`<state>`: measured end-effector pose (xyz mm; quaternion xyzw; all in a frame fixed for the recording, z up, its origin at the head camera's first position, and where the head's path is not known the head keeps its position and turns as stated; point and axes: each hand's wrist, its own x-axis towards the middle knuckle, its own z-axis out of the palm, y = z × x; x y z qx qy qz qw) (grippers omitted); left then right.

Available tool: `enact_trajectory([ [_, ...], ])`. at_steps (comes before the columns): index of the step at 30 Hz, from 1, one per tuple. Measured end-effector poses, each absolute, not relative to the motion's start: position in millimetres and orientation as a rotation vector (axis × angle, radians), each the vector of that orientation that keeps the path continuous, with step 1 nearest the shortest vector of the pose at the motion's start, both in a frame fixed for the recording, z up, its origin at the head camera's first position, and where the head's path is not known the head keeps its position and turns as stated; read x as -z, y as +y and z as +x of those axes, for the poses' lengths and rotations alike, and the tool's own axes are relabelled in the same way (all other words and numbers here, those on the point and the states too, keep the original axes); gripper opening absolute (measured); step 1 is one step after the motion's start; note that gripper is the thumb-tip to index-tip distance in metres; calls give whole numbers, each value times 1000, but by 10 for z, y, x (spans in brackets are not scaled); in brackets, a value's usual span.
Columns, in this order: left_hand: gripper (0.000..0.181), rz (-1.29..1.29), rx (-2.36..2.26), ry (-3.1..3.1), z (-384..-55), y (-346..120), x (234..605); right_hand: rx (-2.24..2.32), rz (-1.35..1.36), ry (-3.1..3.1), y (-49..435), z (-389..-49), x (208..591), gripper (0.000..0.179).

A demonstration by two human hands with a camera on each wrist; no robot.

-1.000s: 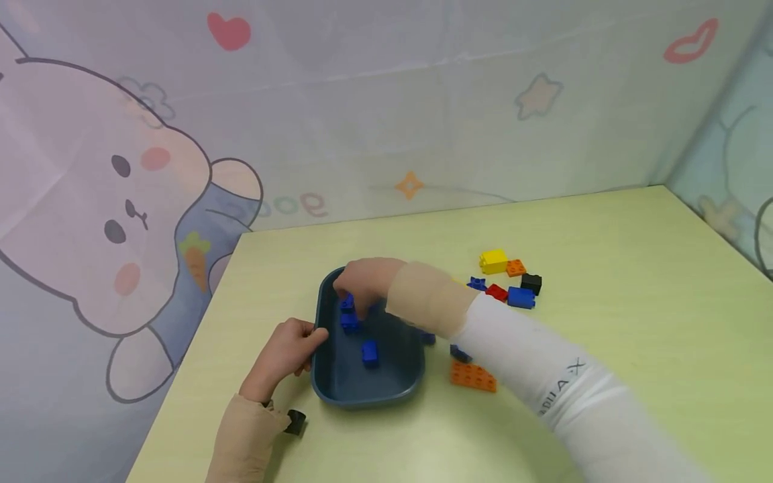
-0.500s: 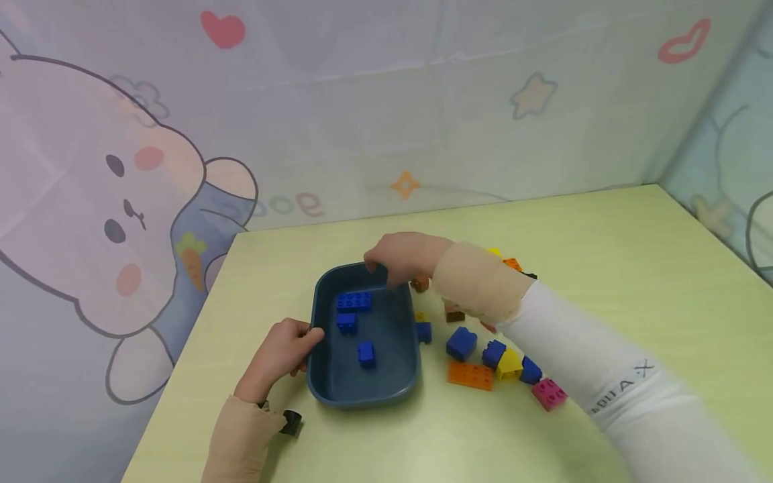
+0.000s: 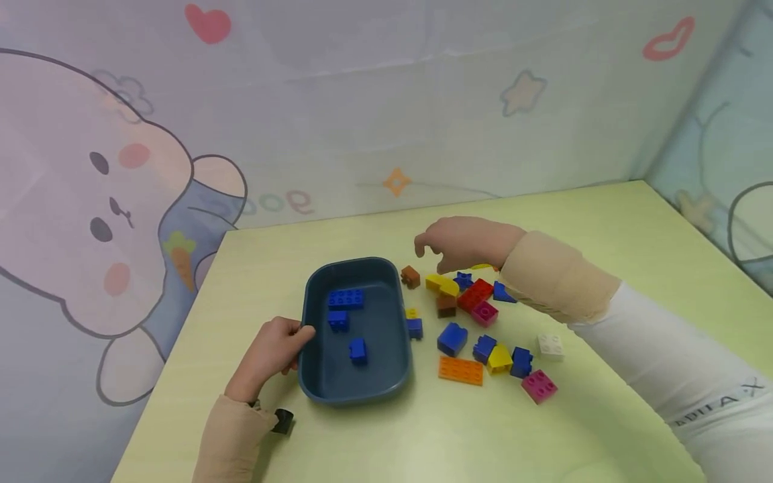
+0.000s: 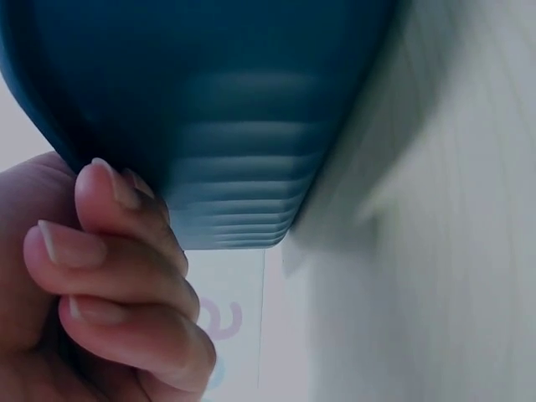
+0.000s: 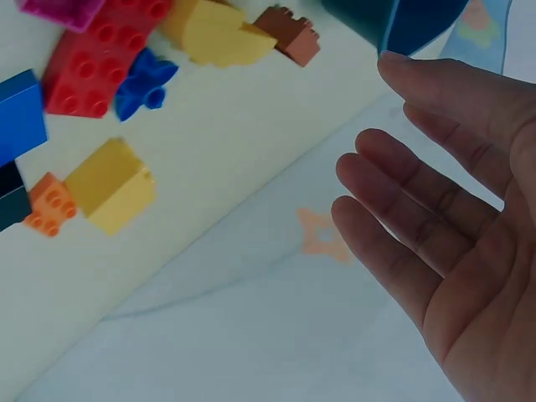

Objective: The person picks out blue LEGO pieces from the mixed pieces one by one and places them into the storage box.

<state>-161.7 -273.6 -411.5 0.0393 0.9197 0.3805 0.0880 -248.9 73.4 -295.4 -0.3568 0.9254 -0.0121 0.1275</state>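
Right wrist view shows the right hand relaxed, fingers extended and slightly apart, holding nothing; from the head view it is above the table, near the far side of the scattered bricks. Below it, the wrist camera reveals a whole yellow brick and a dark brick, largely or wholly covered by the forearm from above. The left hand grips the bin by its left rim, thumb on top; only the left wrist view shows fingers curled outside, beneath that rim. Only the head view shows three blue bricks inside.
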Motion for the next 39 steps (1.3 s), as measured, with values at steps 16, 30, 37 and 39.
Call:
enact_trajectory([
  [16,38,118,-1146,2718,-1610,-2740,4111,38,-1071,2616,807,-2300,3207,33],
  [30,37,101,-1165,2709,-1612,-2740,4113,113,-1048,2416,869,-2059,3474,31],
  [37,37,102,-1164,2714,-1619,-2742,4118,66,-1052,2397,831,-1908,3580,37],
  [39,37,108,-1166,2713,-1616,-2739,4118,52,-1045,2414,823,-1887,3625,37],
])
